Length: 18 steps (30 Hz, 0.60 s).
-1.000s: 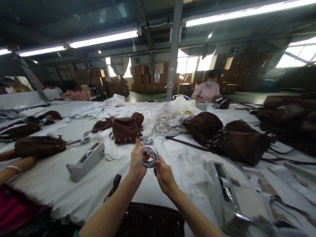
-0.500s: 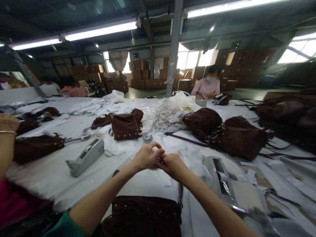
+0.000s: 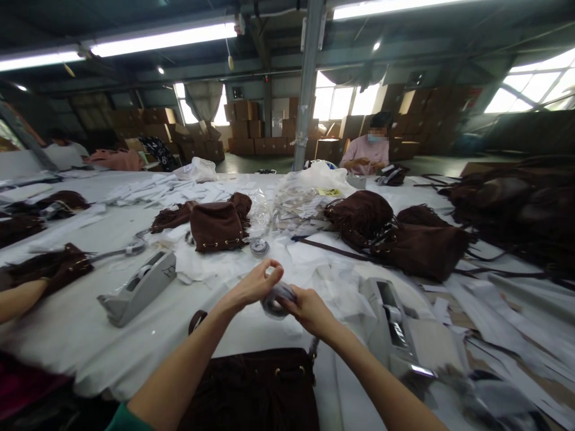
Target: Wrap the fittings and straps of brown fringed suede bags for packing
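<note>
Between thumb and fingers, my right hand (image 3: 311, 308) grips a coiled grey strap (image 3: 275, 301), wound into a round bundle above the table. My left hand (image 3: 258, 281) is just beside the coil's upper left, thumb and forefinger curled together in a pinch; anything between its fingertips is too small to make out. Below my forearms lies a dark brown bag (image 3: 265, 389) with gold eyelets. A similar coil (image 3: 259, 246) rests on the table beyond my hands.
Grey tape dispensers stand left (image 3: 139, 287) and right (image 3: 395, 323). Brown fringed bags (image 3: 218, 224) and a plastic bag (image 3: 309, 185) lie farther back. A neighbour's arm (image 3: 20, 299) reaches in at left. Another person (image 3: 366, 152) sits across the table.
My hands have moved apart a little, and the coil now shows in my right hand. The view has shifted slightly right. The neighbour's arm at left has come down onto a bag.
</note>
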{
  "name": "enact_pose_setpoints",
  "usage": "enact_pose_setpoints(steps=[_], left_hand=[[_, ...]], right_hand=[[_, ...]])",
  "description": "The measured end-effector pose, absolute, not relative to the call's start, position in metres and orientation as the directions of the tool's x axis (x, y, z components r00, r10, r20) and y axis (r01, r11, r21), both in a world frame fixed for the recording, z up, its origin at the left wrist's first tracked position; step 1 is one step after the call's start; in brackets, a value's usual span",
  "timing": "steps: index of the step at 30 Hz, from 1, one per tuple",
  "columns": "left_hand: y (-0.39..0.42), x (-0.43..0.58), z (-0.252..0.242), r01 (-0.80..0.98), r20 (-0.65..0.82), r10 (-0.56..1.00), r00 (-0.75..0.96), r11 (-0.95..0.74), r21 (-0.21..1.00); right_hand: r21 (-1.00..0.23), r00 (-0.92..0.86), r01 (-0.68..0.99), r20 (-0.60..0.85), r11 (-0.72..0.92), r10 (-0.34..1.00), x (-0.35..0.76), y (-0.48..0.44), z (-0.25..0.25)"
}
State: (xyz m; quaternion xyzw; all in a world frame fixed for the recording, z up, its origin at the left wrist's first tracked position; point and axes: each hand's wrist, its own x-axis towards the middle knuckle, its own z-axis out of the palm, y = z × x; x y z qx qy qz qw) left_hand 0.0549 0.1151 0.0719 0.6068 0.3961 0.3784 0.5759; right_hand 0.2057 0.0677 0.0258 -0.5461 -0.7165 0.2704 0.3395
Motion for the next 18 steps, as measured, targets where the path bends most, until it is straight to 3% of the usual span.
enact_pose_setpoints(steps=[2, 4, 6, 9, 13, 15, 18], left_hand=[[0.116, 0.053, 0.074, 0.258, 0.036, 0.867, 0.498, -0.188, 0.948], [0.115, 0.058, 0.070, 0.324, 0.057, 0.858, 0.510, -0.253, 0.912], [0.111, 0.066, 0.060, 0.276, 0.045, 0.891, 0.451, -0.187, 0.943], [0.104, 0.080, 0.035, 0.027, -0.045, 0.965, 0.257, 0.039, 0.999], [0.096, 0.092, 0.006, -0.290, -0.197, 0.979, 0.053, 0.204, 0.935], [0.094, 0.090, 0.002, -0.281, -0.223, 0.972, 0.075, 0.235, 0.930], [0.096, 0.074, 0.011, -0.054, -0.119, 0.959, 0.259, 0.138, 0.989]], right_hand=[[-0.688, -0.222, 0.674, 0.159, 0.269, 0.962, 0.208, 0.068, 0.023], [-0.688, -0.225, 0.679, 0.138, 0.257, 0.965, 0.209, 0.068, 0.022], [-0.748, -0.217, 0.616, 0.139, 0.246, 0.966, 0.209, 0.068, 0.021], [-0.799, -0.162, 0.558, 0.161, 0.225, 0.974, 0.209, 0.065, 0.015], [-0.760, -0.035, 0.634, 0.158, 0.144, 0.987, 0.210, 0.058, -0.002], [-0.740, -0.053, 0.653, 0.168, 0.161, 0.984, 0.212, 0.056, -0.010], [-0.707, -0.071, 0.682, 0.186, 0.184, 0.980, 0.218, 0.052, -0.020]])
